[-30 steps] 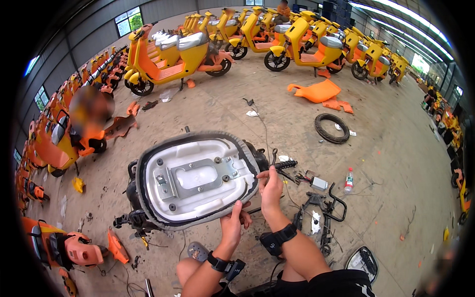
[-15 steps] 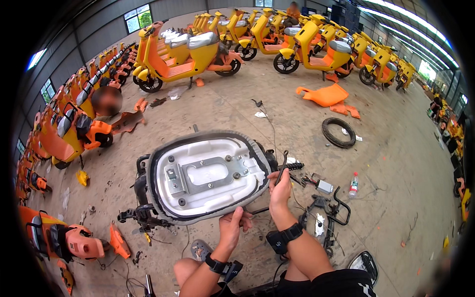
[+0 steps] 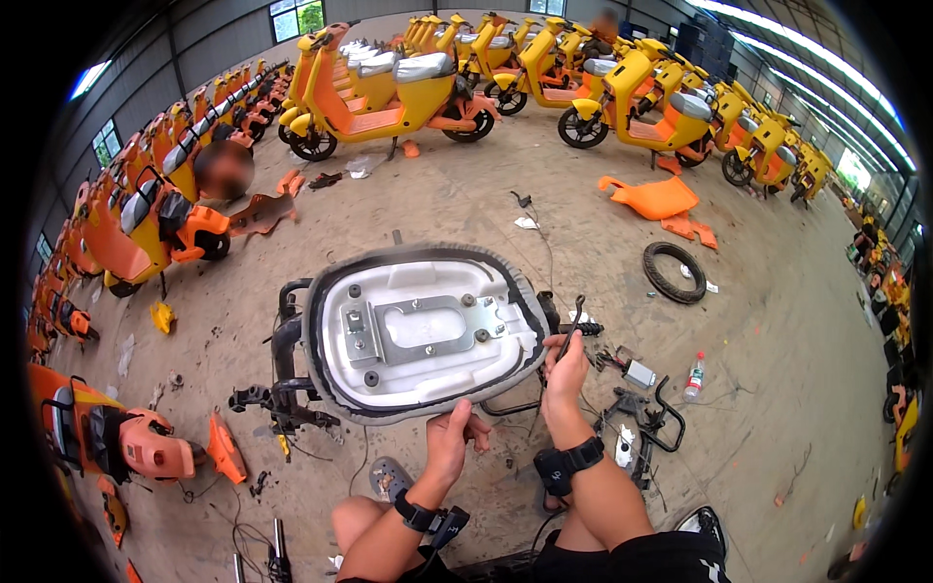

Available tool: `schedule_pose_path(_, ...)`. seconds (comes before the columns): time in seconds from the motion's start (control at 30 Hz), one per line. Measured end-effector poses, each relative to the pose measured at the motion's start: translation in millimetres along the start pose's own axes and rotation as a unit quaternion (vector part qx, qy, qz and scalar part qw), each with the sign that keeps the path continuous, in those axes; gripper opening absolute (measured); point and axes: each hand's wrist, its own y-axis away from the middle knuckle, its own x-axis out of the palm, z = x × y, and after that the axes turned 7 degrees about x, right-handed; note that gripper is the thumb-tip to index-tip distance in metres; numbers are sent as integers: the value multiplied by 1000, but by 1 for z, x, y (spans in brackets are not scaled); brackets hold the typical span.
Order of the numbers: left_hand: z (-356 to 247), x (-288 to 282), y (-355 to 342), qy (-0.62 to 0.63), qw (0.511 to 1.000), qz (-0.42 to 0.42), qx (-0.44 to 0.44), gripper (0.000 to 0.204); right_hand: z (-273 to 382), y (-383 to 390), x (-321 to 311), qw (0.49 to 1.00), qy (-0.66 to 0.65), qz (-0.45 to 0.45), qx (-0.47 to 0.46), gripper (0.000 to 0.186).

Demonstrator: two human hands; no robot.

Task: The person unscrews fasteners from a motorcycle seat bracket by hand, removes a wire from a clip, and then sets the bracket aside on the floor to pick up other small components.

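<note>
A scooter seat lies upside down in front of me on a dark frame, its white plastic base and metal bracket facing up. A grey cover wraps round its edge. My left hand is at the seat's near edge, thumb up against the rim and fingers curled below it. At the seat's right end, my right hand is closed round a thin dark metal rod with a small bent end, its fingertips by the rim. The palm hides part of the rod.
Black frame parts stick out left of the seat. To the right lie a silver box with wires, a bottle and a tyre. Orange panels lie farther off. Rows of yellow scooters stand beyond; people are among them.
The view has shifted, so the scene sits a little further right. Both hands stay at the seat's edge, the right one still with the rod.
</note>
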Motion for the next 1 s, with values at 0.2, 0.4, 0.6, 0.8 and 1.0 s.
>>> schedule_pose_path(0.2, -9, -3, 5, 13, 1000, -20, 10, 55, -3, -2, -6, 1000, 16, 5, -11, 49)
schedule_pose_path(0.4, -13, -11, 8, 19, 999, -5, 32, 55, -5, 2, -2, 1000, 15, 5, -10, 52)
schedule_pose_path(0.6, -20, -8, 13, 0, 999, -9, 37, 53, -9, -2, -5, 1000, 9, -1, -18, 52)
schedule_pose_path(0.8, -27, -8, 17, -9, 998, -26, 57, 53, -8, 0, -6, 1000, 10, 9, -19, 51)
schedule_pose_path(1.0, -36, -8, 23, -8, 993, -73, 88, 51, -1, -2, -18, 998, -35, 26, -40, 51)
